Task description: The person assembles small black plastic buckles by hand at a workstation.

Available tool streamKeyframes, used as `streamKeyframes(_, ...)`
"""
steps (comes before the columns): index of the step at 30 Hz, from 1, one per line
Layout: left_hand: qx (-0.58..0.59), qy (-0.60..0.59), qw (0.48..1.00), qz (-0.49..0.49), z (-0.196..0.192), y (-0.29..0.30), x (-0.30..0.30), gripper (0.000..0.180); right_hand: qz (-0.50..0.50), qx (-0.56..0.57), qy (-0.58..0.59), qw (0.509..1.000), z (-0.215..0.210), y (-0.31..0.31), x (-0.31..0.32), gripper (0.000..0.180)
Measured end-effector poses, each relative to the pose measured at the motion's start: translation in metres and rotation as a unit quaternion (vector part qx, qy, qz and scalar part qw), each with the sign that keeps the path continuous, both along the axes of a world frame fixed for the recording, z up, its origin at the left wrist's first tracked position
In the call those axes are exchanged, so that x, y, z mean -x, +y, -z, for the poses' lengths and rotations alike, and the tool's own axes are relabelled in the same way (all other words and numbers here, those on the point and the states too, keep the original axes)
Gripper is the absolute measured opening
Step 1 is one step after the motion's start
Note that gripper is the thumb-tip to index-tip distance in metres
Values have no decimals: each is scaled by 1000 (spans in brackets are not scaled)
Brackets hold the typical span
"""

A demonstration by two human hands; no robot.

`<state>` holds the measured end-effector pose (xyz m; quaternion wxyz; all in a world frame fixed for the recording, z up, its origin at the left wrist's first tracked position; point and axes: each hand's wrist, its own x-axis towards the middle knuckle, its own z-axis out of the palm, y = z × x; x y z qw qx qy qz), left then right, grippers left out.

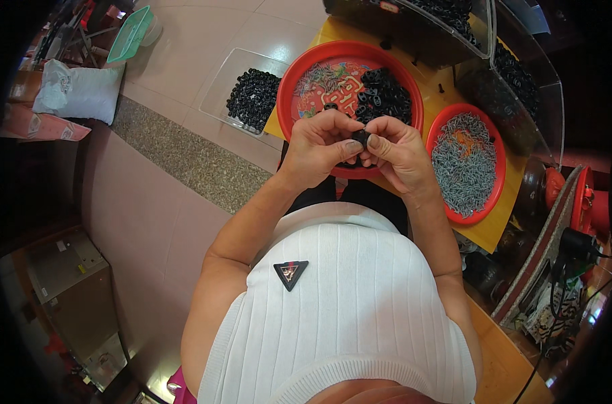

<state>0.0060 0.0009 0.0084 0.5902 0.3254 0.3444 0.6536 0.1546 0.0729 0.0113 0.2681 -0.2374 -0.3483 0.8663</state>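
Observation:
Over the near side of a large red tray [283,95], my two hands meet at a small round black plastic part [361,137]. My left hand [319,145] pinches it between thumb and forefinger from the left. From the right, my right hand [399,151] grips the same part with thumb and fingers. Inside the tray lie a heap of black plastic pieces [384,97] and some loose grey screws [319,77]. To the right, a smaller red tray [500,176] is full of grey screws [462,176]. What sits between my fingertips is partly hidden.
A clear plastic bin [215,84] of small black parts stands left of the tray. Dark transparent boxes [420,30] of black pieces line the back of the yellow table [504,222]. White sacks [83,91] and a green basket [129,35] are at the far left.

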Motion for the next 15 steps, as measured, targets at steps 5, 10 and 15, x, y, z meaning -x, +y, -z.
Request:
streamKeyframes(5,-10,48,999,-9,0,0,-1,15,0,-21,-2,1000,-2,0,0,13)
streamKeyframes(10,-28,84,995,-34,-2,3,-4,14,5,-38,-6,999,-8,1,3,13)
streamKeyframes(15,-47,153,986,-54,0,5,-5,15,-4,-62,-20,998,-4,6,5,13)
